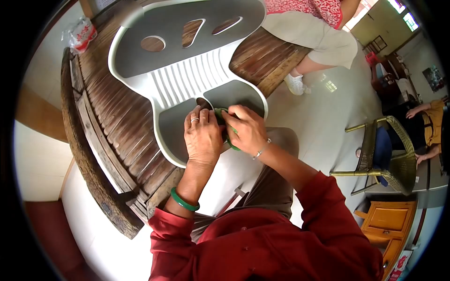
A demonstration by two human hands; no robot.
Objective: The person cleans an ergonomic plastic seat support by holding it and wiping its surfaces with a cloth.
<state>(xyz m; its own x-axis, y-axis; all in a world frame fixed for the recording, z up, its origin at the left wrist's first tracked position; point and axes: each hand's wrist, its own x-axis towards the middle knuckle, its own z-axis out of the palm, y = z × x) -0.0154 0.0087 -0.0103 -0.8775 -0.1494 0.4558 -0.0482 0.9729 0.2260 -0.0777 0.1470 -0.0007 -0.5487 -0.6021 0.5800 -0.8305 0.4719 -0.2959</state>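
Note:
A large grey-and-white plastic board (180,122) lies before me, with a ribbed middle and several cut-out holes. Over its near end my left hand (204,133) is closed, fingers bent down together beside a small hole. Pressed against it, my right hand (246,129) pinches a green strip-like thing (219,112), which shows between the hands and again below the right fingers. Most of the green thing is hidden, so its kind cannot be made out. The left fingertips also meet at it. A green bangle circles my left wrist; a silver bracelet is on the right.
The board rests on a brown slatted wooden bench (108,107) with a rough log edge (89,164). A plastic bag (80,33) is at the upper left. Another person (309,33) sits at the far end. To the right stand a woven chair (389,154) and a wooden cabinet (386,220).

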